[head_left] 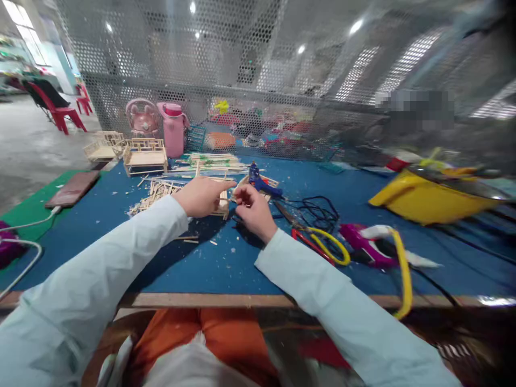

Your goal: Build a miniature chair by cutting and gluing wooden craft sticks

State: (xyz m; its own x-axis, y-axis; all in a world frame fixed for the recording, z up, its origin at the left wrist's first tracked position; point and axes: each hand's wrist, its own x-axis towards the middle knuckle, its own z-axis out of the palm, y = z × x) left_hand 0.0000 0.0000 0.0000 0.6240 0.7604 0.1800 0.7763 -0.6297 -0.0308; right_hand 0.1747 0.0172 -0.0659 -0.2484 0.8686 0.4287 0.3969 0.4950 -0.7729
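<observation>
My left hand [203,196] is closed around a small wooden stick model [222,205] just above the blue table, its index finger pointing right. Part of the model is hidden behind the fingers. Close beside it, my right hand [256,212] has curled, pinched fingertips; what they hold, if anything, is too small to make out. Behind the right hand lies a blue glue gun [262,184]. A pile of loose wooden sticks [155,196] sits to the left of and behind my left hand. Longer sticks [217,161] are bundled farther back.
Two miniature stick benches [145,156] stand at the back left near a pink bottle [174,131]. Right of my hands lie scissors [312,244] with red and yellow handles, black cable [322,212], a purple tool [368,246] and a yellow container [435,199]. Perforated metal [242,70] rises behind.
</observation>
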